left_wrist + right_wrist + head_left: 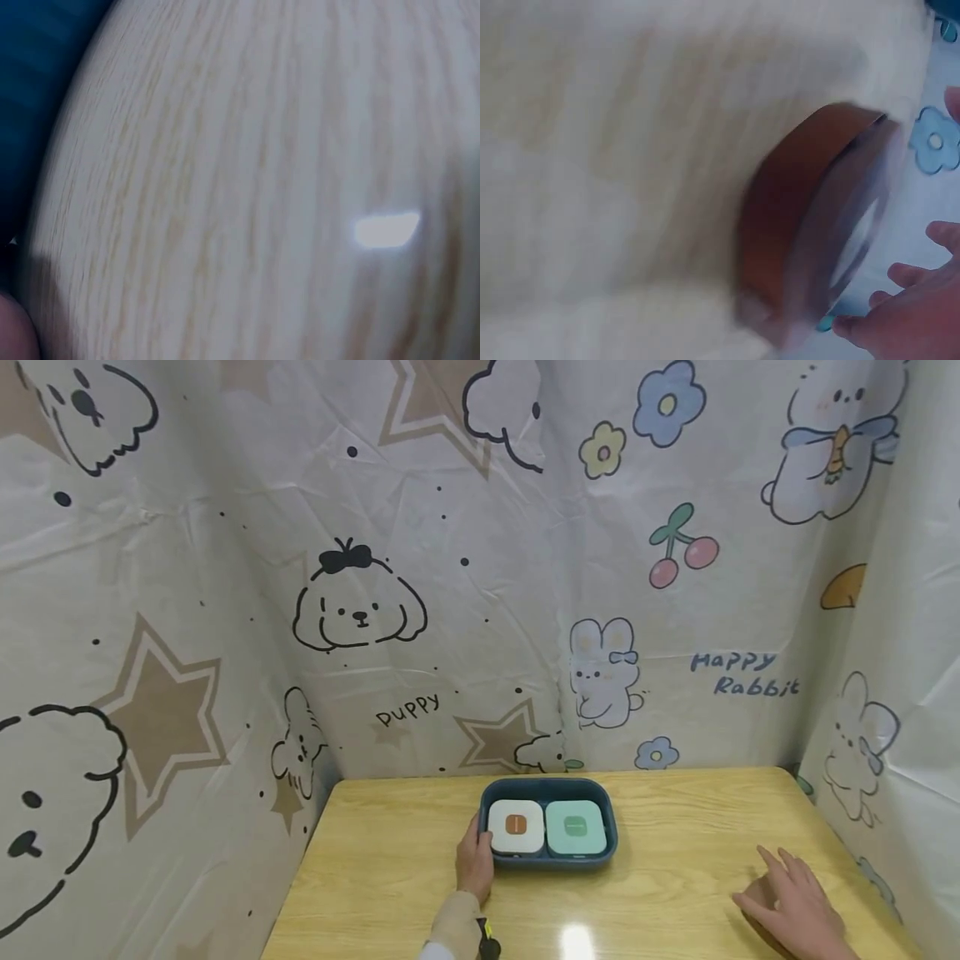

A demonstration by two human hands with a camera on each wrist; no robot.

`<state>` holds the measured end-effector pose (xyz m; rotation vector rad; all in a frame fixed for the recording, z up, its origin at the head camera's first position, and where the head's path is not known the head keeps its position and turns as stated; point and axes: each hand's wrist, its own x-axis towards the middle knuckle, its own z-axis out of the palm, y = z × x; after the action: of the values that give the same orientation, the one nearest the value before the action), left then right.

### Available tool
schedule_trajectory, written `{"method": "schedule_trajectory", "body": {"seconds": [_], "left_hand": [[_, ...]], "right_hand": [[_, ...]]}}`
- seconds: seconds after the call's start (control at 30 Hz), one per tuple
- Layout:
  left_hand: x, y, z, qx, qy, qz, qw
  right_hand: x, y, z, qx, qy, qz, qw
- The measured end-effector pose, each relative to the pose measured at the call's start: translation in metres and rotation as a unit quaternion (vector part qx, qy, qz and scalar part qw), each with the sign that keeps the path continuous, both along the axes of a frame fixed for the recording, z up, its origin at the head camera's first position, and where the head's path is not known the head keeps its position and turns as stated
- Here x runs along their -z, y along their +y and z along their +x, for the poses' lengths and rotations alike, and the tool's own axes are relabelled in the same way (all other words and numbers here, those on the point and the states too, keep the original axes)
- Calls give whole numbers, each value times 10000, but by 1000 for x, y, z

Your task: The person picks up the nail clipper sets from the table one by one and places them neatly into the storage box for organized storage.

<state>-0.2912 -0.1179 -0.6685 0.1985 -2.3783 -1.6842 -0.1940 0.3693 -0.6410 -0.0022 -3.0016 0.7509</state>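
A dark blue tray stands at the middle of the wooden table, near its back edge. In it lie a white box with an orange-brown centre and, to its right, a green box. My left hand grips the tray's left rim, with the thumb by the white box. My right hand rests on the table at the right with its fingers straight and spread. In the right wrist view a blurred brown round thing lies by that hand's fingers. I cannot tell whether they touch it.
Cartoon-print curtains close in the table at the back and on both sides. The left wrist view shows only blurred tabletop, a corner of the blue tray and a fingertip.
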Motion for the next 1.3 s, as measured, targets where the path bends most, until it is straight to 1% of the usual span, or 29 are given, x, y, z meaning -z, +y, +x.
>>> {"method": "schedule_trajectory", "body": {"seconds": [0.1, 0.23, 0.3, 0.53, 0.67, 0.8, 0.87, 1.03, 1.17, 1.3], "left_hand": [[2, -3, 1, -39, 22, -68, 10000], [7, -6, 3, -153, -38, -96, 9998], [8, -7, 3, -173, -87, -39, 9998], [6, -4, -2, -52, 115, 47, 9999], [6, -2, -3, -4, 35, 71, 10000], [3, -1, -4, -18, 2, 23, 10000], [3, -1, -5, -20, 12, -8, 10000], [0, 0, -6, -44, -19, 101, 9999], [3, 0, -5, -14, -73, 170, 9998], [6, 0, -4, 36, -94, 166, 9998]], "right_hand": [[6, 10, 4, 46, -354, 200, 9992], [12, 16, 7, 79, -793, 260, 9965], [14, 18, 7, 109, -881, 303, 9956], [19, 26, 11, 11, -607, 597, 9964], [20, 31, 15, 42, -729, 593, 9956], [23, 33, 15, 109, -841, 462, 9953], [25, 34, 15, 155, -824, 426, 9956], [27, 35, 12, 239, -866, 382, 9952], [26, 35, 15, 249, -868, 351, 9953], [23, 35, 16, 119, -566, 421, 9974]]}}
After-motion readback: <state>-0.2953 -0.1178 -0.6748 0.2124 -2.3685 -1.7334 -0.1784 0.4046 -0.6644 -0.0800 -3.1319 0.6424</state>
